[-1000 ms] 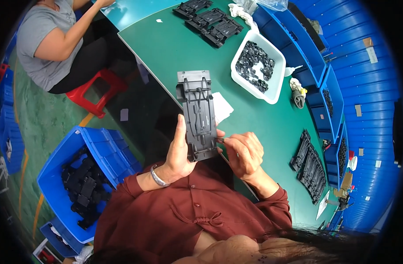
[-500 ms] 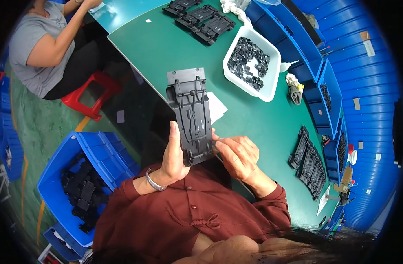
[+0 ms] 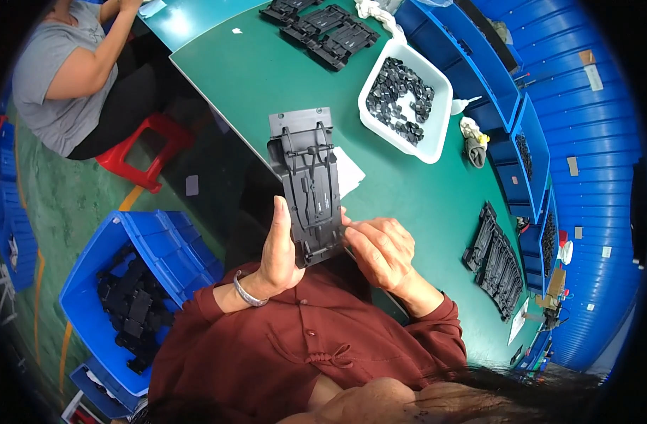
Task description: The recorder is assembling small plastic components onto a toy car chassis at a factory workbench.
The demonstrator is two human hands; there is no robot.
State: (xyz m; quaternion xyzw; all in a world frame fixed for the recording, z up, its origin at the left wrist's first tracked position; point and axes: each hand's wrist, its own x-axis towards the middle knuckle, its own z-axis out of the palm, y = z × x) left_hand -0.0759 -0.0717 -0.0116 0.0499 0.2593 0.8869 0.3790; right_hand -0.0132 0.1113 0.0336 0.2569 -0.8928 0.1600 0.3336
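Observation:
A long black plastic vehicle chassis (image 3: 313, 191), moulded with axles and a frame, is held tilted up before my body. My left hand (image 3: 275, 251) grips its lower left edge with the thumb upright; the fingers run behind it, and fingertips show at the right edge. At the chassis's lower right corner, my right hand (image 3: 383, 251) has its fingers curled in a pinch against the edge. Whatever those fingers hold is hidden. Beyond the chassis, a white paper (image 3: 348, 173) lies on the green table (image 3: 408, 191).
A white tub (image 3: 440, 134) holds small black parts. More black chassis pieces (image 3: 327, 32) lie at the far edge, others (image 3: 494, 265) at the right. Blue bins (image 3: 528, 159) line the right side. A blue crate (image 3: 90, 283) of black parts stands left, near a seated person (image 3: 69, 78).
The chassis and both my hands stay almost in place, with only a slight shift. At the far left, the other person's arms have moved a little.

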